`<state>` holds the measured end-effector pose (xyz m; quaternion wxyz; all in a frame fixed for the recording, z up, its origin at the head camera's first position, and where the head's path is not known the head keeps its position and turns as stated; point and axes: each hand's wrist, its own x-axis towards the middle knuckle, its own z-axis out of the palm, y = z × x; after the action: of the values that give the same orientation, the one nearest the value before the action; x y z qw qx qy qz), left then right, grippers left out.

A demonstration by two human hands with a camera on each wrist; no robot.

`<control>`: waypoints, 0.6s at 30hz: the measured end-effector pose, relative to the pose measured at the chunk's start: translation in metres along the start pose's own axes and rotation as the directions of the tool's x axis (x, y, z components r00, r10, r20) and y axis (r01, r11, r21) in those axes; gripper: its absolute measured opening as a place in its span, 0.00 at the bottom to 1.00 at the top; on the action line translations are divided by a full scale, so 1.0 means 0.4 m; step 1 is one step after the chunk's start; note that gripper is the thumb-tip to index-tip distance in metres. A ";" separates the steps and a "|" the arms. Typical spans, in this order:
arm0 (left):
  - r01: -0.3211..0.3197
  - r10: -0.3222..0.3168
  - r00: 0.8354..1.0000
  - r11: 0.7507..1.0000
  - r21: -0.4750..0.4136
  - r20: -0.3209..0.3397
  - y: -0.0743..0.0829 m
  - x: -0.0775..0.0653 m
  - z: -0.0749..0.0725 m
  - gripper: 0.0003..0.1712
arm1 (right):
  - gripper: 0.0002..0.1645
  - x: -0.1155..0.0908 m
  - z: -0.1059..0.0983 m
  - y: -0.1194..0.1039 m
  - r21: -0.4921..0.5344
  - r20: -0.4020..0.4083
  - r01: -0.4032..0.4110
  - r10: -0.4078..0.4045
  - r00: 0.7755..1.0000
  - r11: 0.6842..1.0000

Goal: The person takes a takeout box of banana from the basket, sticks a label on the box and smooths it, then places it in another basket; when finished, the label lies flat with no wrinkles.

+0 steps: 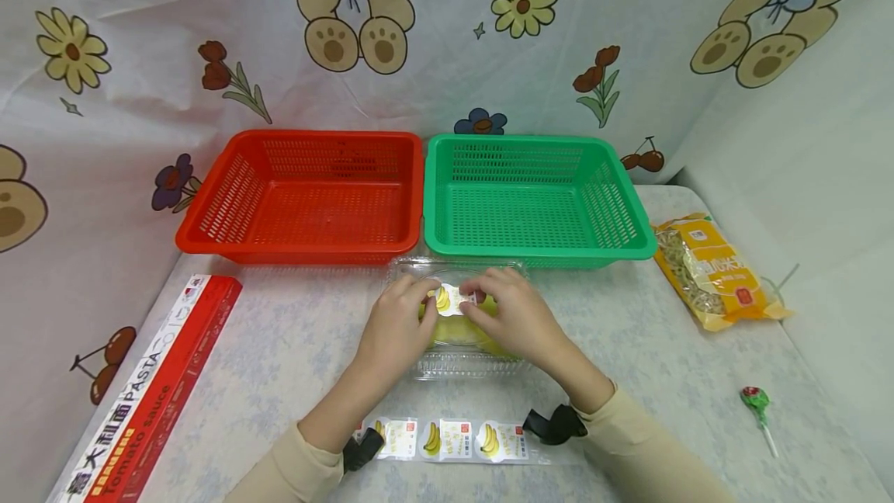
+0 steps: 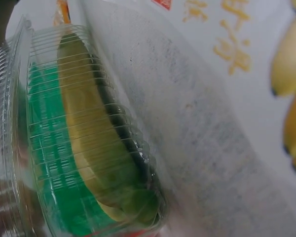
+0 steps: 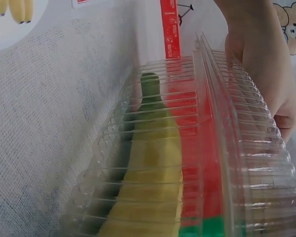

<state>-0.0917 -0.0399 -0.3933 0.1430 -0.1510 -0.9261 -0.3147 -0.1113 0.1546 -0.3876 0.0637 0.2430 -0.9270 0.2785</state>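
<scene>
My left hand [image 1: 400,320] and right hand [image 1: 515,315] are over a clear plastic clamshell box [image 1: 468,367] at the table's middle. Between them is a white sticker [image 1: 450,300] with a banana picture. The left thumb and forefinger pinch its left edge, the right ones its right edge. Whether the sticker touches the lid cannot be told. A yellow-green banana [image 3: 150,168] lies inside the box, seen through the ribbed wall in both wrist views. In front of the box lies a strip of similar banana stickers [image 1: 447,439], between my forearms.
Behind the box stand a red basket [image 1: 328,254] and a green basket [image 1: 545,253], side by side. A long red pasta box [image 1: 157,394] lies at the left. At the right are a yellow food bag [image 1: 729,274] and a lollipop [image 1: 756,402].
</scene>
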 end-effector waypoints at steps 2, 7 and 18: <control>0.008 -0.008 1.000 1.000 0.007 0.014 0.001 0.000 -0.003 0.12 | 0.10 -0.001 0.001 -0.001 -0.019 0.002 -0.002 0.002 1.000 1.000; 0.017 -0.017 0.999 1.000 0.022 0.037 0.005 0.001 -0.006 0.13 | 0.11 -0.002 -0.001 -0.005 -0.072 0.009 0.002 -0.002 1.000 0.997; -0.007 0.005 0.999 0.998 0.055 0.036 0.007 0.001 -0.010 0.10 | 0.12 -0.014 -0.008 -0.002 -0.121 0.002 0.021 -0.021 1.000 0.992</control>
<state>-0.0903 -0.0405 -0.3885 0.1316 -0.1554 -0.9364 -0.2860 -0.1059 0.1581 -0.3860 0.0810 0.2483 -0.9397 0.2209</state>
